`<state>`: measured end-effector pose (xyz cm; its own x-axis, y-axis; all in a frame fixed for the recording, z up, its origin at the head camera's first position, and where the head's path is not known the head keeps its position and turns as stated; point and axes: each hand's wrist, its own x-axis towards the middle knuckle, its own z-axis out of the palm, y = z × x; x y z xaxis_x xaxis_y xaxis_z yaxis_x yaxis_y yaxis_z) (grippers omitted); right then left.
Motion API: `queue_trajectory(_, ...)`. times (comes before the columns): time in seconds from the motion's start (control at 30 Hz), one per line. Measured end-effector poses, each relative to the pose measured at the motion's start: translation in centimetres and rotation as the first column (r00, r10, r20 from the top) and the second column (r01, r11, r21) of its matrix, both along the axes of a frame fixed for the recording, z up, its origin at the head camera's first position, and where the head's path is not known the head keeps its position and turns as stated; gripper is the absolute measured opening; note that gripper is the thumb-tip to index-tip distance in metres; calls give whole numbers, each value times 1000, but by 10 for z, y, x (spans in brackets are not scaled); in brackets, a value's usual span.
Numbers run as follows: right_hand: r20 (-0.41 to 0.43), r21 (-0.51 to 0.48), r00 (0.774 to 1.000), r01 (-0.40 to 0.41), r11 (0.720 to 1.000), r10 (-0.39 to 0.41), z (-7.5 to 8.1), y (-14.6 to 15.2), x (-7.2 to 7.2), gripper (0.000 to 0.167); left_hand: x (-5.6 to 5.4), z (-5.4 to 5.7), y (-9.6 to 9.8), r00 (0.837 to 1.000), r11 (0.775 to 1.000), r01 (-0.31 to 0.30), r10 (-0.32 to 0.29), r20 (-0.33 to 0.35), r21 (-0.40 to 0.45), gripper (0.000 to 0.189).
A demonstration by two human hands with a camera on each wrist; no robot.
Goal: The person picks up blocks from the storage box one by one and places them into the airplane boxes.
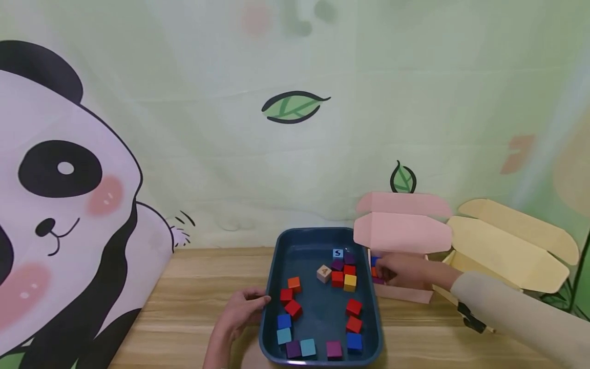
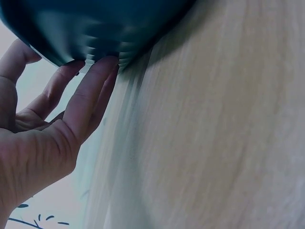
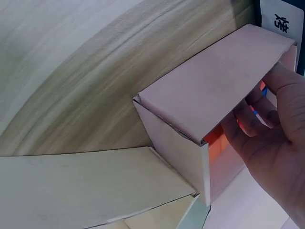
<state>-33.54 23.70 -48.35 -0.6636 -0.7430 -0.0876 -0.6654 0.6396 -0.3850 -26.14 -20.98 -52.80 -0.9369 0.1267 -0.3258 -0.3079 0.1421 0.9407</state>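
Note:
A dark blue tray (image 1: 318, 307) with several coloured cube blocks lies on the table. My left hand (image 1: 244, 310) holds its left side, thumb at the rim; in the left wrist view the fingers (image 2: 90, 95) touch the outer wall. To the right stands an open pink box (image 1: 405, 293) with blue, orange and purple blocks (image 1: 374, 271) at its left end. My right hand (image 1: 403, 270) reaches into that box, fingers down among the blocks. In the right wrist view the box wall (image 3: 214, 81) partly hides those fingertips, so whether they grip a block does not show.
An open yellow box (image 1: 498, 251) stands right of the pink one, its lid leaning back. Inside the tray are a wooden letter block (image 1: 324, 273), a yellow block (image 1: 350, 283) and red blocks (image 1: 354, 307). A printed panda curtain (image 1: 295, 174) hangs behind the wooden table (image 1: 198, 287).

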Motion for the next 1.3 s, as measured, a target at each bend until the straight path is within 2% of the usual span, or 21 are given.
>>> queue_trajectory(0.1,42,-10,999,-4,1000,4,1,2,1,20,-1,0,-2,1000,1000,-3,3,1,-4,40)
queue_trajectory(0.2,47,-24,999,-9,1000,10,-2,3,-1,19,-2,1,-3,1000,1000,2,-2,7,-7,41)
queue_trajectory(0.4,7,-33,999,33,999,-33,-6,6,4,15,-2,3,1,1000,1000,0,0,10,-7,43)
queue_trajectory(0.57,-26,-24,998,56,998,-56,-1,6,6,14,-1,2,2,1000,1000,-4,5,12,-12,42)
queue_trajectory(0.67,-87,-54,995,37,998,-42,9,-5,1,14,-1,2,0,1000,1000,-2,2,15,-19,40)
queue_trajectory(0.77,-134,-78,991,13,997,-23,26,-28,-8,10,-1,2,-2,1000,1000,-8,8,15,-16,39)
queue_trajectory(0.87,-130,-18,991,41,999,-43,43,-58,-16,9,-2,2,-3,1000,1000,-6,7,16,-13,40)
queue_trajectory(0.93,-124,55,990,77,996,-70,51,-81,-22,12,-3,2,-2,1000,1000,-4,4,19,-12,41)
queue_trajectory(1.03,-121,165,987,125,978,-105,55,-114,-31,16,-4,3,-2,1000,1000,-8,8,20,-12,41)
queue_trajectory(1.17,-102,266,979,196,944,-174,48,-150,-46,14,-2,2,-2,1000,1000,-20,20,15,-6,39)
queue_trajectory(1.3,-127,370,948,319,872,-292,32,-170,-57,6,-2,0,0,1000,1000,-3,3,14,7,38)
